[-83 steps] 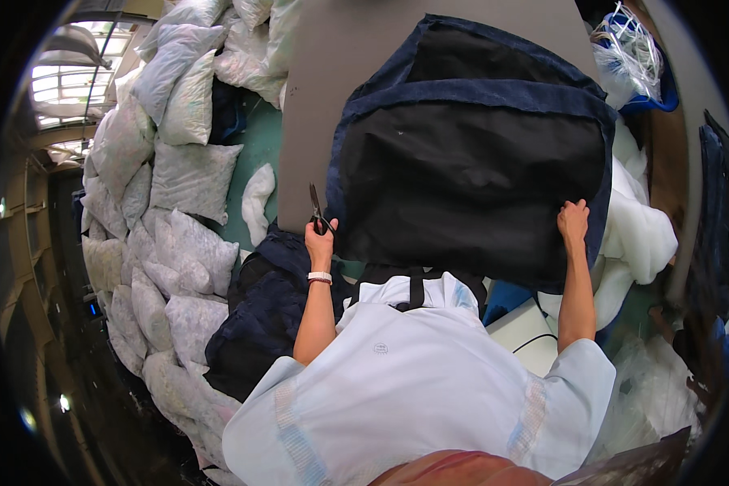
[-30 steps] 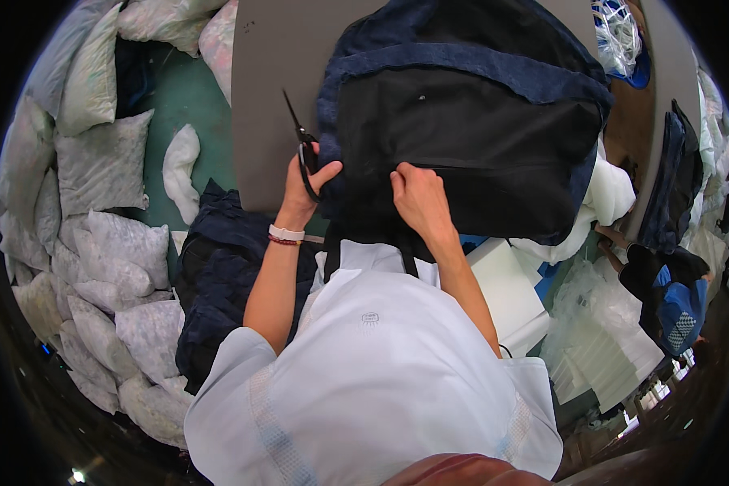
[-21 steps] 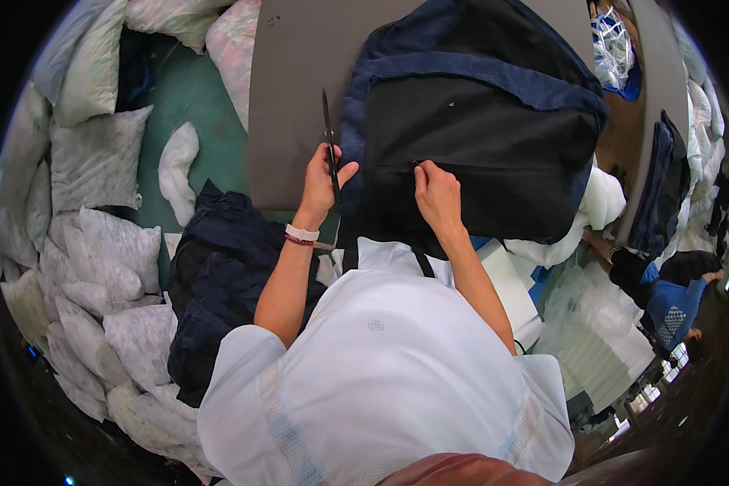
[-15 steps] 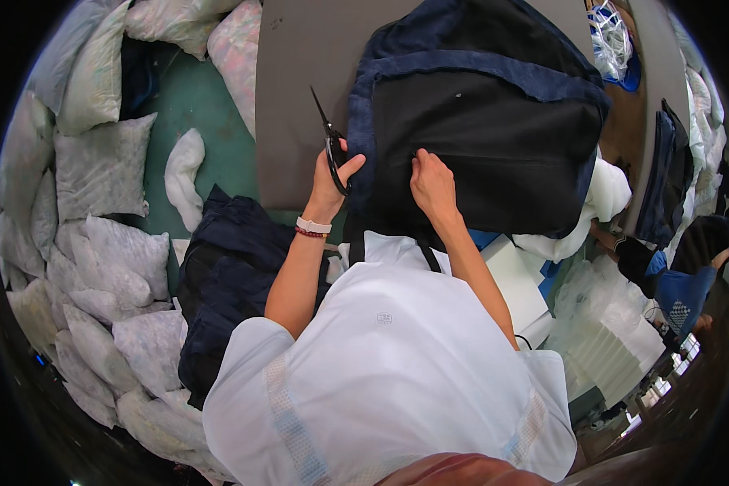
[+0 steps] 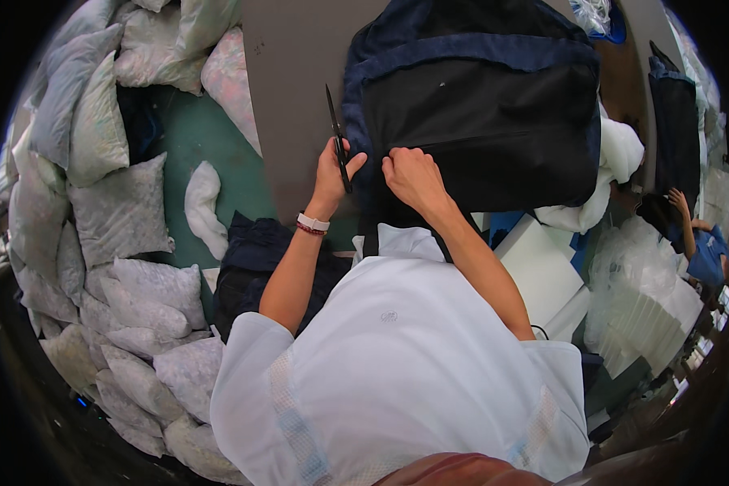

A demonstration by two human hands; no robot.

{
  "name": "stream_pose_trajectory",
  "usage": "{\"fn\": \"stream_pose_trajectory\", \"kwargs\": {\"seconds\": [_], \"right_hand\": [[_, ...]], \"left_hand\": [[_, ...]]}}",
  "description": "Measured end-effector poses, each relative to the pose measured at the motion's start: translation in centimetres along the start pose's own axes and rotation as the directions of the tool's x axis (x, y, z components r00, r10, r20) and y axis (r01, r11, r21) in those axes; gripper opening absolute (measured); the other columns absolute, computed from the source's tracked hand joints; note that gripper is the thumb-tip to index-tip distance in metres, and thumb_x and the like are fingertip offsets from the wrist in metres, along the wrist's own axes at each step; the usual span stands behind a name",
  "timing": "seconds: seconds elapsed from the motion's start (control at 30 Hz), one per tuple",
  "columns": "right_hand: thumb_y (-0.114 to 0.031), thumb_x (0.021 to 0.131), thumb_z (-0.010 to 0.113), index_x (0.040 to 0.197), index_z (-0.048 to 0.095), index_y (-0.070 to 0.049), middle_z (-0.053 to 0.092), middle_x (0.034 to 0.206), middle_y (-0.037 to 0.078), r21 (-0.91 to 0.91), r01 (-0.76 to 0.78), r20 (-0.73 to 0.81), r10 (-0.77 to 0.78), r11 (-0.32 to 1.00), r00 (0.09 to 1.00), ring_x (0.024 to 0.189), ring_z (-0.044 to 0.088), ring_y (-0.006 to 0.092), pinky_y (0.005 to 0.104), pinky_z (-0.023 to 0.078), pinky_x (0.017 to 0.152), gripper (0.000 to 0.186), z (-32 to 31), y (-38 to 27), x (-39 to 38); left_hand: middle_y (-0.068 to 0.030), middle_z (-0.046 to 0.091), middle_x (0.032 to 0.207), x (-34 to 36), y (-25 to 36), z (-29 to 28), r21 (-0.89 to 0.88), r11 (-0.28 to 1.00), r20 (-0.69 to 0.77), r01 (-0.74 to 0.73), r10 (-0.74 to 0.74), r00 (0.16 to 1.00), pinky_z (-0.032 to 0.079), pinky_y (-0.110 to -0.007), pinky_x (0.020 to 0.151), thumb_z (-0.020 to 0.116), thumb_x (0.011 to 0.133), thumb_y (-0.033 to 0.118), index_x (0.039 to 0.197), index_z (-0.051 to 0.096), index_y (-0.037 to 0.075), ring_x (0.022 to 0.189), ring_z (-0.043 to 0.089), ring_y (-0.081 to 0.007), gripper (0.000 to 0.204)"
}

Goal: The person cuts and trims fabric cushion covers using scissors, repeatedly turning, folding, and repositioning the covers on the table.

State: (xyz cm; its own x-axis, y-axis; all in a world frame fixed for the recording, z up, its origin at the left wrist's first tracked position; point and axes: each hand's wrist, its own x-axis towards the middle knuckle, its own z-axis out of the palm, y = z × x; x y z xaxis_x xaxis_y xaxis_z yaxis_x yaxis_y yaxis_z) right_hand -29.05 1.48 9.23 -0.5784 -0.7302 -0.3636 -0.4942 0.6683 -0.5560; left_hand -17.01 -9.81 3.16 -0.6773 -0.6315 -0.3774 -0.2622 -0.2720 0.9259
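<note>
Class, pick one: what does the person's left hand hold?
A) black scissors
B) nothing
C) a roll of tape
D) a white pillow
A: the left hand grips black scissors, blades pointing away, beside the dark bag on the table.

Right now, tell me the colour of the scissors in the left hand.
Black, blades and handles alike: the scissors in the left hand, best seen in the head view.

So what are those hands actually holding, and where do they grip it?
The left hand holds black scissors by the handle end, blades pointing up and away. The right hand pinches the near edge of the dark padded cover on the table.
</note>
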Motion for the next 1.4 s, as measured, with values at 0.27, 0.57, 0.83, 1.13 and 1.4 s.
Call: {"fn": "stream_pose_trajectory", "kwargs": {"seconds": [0.27, 0.57, 0.83, 1.13, 1.4], "right_hand": [[-0.027, 0.095, 0.04, 0.078, 0.052, -0.004, 0.054, 0.059, 0.003, 0.886, -0.424, 0.366, 0.277, 0.19, 0.888, 0.045, 0.053, 0.0117, 0.021, 0.034, 0.039, 0.031, 4.8, 2.7, -0.5], [-0.022, 0.093, 0.052, 0.087, 0.057, -0.005, 0.057, 0.066, 0.0, 0.796, -0.427, 0.501, 0.07, -0.429, 0.863, 0.054, 0.051, 0.0073, 0.0189, 0.036, 0.043, 0.019, 7.3, 2.6, -0.3], [-0.021, 0.093, 0.052, 0.092, 0.061, -0.002, 0.064, 0.078, 0.004, 0.93, -0.233, 0.32, 0.31, -0.285, 0.896, 0.056, 0.053, 0.0073, 0.0204, 0.037, 0.045, 0.021, 11.1, -1.4, 0.7], [-0.021, 0.09, 0.056, 0.092, 0.065, -0.001, 0.067, 0.082, 0.008, 0.954, -0.207, 0.282, 0.404, -0.219, 0.87, 0.052, 0.051, 0.0082, 0.0226, 0.041, 0.049, 0.022, 11.6, -3.5, 0.8], [-0.017, 0.09, 0.055, 0.101, 0.063, -0.001, 0.064, 0.078, 0.004, 0.952, -0.178, 0.261, 0.357, -0.249, 0.897, 0.053, 0.052, 0.0072, 0.0206, 0.036, 0.045, 0.021, 12.5, -3.6, 1.2]], "left_hand": [[0.0037, 0.039, 0.072, -0.9, 0.6, -0.3, 0.188, 0.976, 0.069, -0.108, 0.097, 0.993, 0.036, -0.022, 0.06, 0.072, 0.077, 0.009, 0.087, 0.043, 0.006, 0.066, 0.038, -0.0065, 0.03], [-0.0109, 0.054, 0.067, -0.3, 3.6, -2.4, 0.657, 0.646, 0.086, -0.388, 0.448, 0.89, 0.042, -0.028, 0.058, 0.069, 0.076, 0.011, 0.092, 0.052, 0.001, 0.058, 0.05, -0.0166, 0.025], [-0.0002, 0.041, 0.071, 1.0, 10.5, -4.7, 0.742, 0.651, 0.572, -0.16, -0.491, 0.657, 0.034, -0.026, 0.057, 0.06, 0.085, 0.046, 0.097, 0.048, 0.002, 0.066, 0.039, -0.0109, 0.047], [0.0023, 0.039, 0.061, 2.5, 12.7, -4.4, 0.93, 0.342, 0.276, 0.134, -0.891, 0.362, 0.031, -0.022, 0.045, 0.042, 0.083, 0.069, 0.081, 0.048, 0.008, 0.049, 0.038, -0.007, 0.061], [-0.0001, 0.044, 0.061, 3.4, 13.9, -3.2, 0.971, 0.238, 0.202, 0.025, -0.872, 0.446, 0.032, -0.022, 0.046, 0.039, 0.08, 0.073, 0.082, 0.049, 0.007, 0.05, 0.043, -0.008, 0.067]]}}
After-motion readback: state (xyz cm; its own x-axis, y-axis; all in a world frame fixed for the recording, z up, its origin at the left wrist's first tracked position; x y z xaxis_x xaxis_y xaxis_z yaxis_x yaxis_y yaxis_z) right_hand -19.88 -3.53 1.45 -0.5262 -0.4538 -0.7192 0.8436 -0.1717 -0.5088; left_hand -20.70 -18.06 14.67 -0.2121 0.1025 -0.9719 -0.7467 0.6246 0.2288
